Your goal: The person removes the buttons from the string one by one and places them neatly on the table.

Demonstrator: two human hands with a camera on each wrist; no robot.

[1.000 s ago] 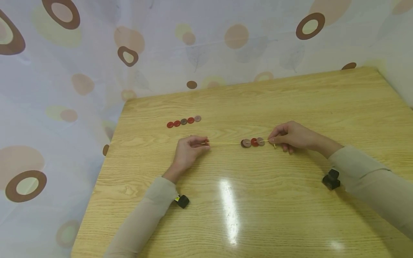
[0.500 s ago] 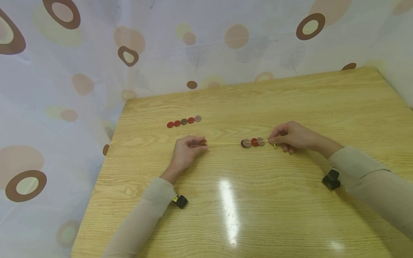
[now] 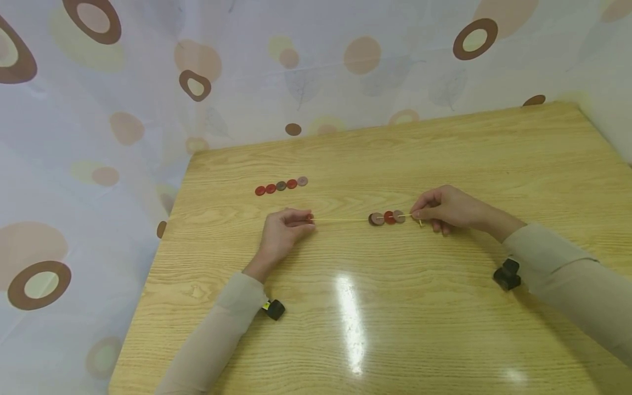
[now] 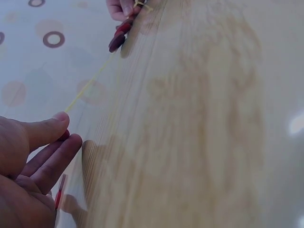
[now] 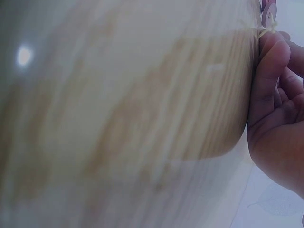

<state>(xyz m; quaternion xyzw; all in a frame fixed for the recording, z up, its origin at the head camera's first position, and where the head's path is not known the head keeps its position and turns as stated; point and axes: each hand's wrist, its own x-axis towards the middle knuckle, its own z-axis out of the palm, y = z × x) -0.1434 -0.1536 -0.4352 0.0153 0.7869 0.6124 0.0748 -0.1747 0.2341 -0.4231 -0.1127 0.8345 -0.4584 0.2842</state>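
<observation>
A yellow string point(image 3: 340, 220) stretches taut between the two hands above the table. Several strung buttons point(image 3: 378, 219), red, brown and pinkish, sit bunched on it near the right hand. My left hand point(image 3: 282, 233) pinches a red button point(image 3: 309, 217) between thumb and fingers at the string's left end; in the left wrist view this red button point(image 4: 64, 136) is mostly covered by the fingertips. With thumb and forefinger, my right hand point(image 3: 446, 208) pinches the string just right of the bunch. A short yellow tail point(image 5: 268, 28) pokes out by the right fingertips.
Behind the left hand, a row of several loose buttons point(image 3: 281, 186), red, grey-brown and pinkish, lies on the wooden table point(image 3: 419, 318). A patterned sheet point(image 3: 326, 82) hangs along the table's back and left. Black wrist cameras point(image 3: 275, 310) hang under both sleeves.
My left hand has drawn slightly left along the string with the red button, lengthening the bare stretch. The right hand and the bunched buttons have stayed in place.
</observation>
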